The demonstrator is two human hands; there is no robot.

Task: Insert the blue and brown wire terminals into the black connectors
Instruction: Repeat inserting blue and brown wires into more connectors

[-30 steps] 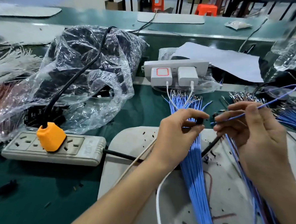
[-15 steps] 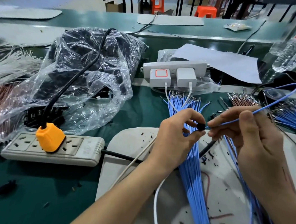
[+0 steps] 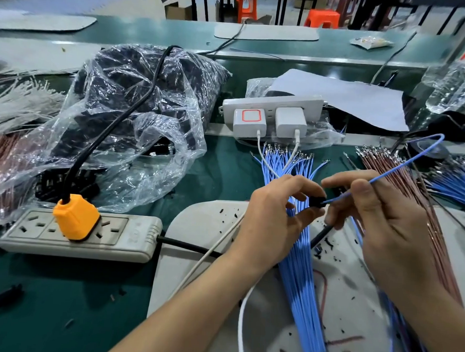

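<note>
Presently one blue terminal is being inserted, and from these positions it cannot be confirmed as seated. The left hand (image 3: 275, 219) holds a small black plastic connector (image 3: 317, 202) pinched between thumb and forefinger, its fingers (image 3: 305, 217) curled round the part, above the grey mat (image 3: 201, 228) on the green desk (image 3: 226, 172). The right hand (image 3: 386, 231) pinches a single light-blue insulated wire (image 3: 389, 173) just behind its end, and the wire's tip meets the connector's right face. The metal terminal is hidden, so whether it has entered the cavity cannot be told. The free length of wire arcs up and away to the right. Under both hands lies the tied bundle of light-blue wires (image 3: 298, 275); the bundle of brown wires (image 3: 404, 191) lies just beside it to the right. Risks noted: the wire is thin, so a push off the cavity's line is likely to buckle it or bend the terminal. A terminal turned the wrong way round would probably stop short of locking. The connector is small and held at the fingertips only, so it could twist or slip under the push. No brown wire is seen leading from the connector, so that half of the work appears outstanding.
</note>
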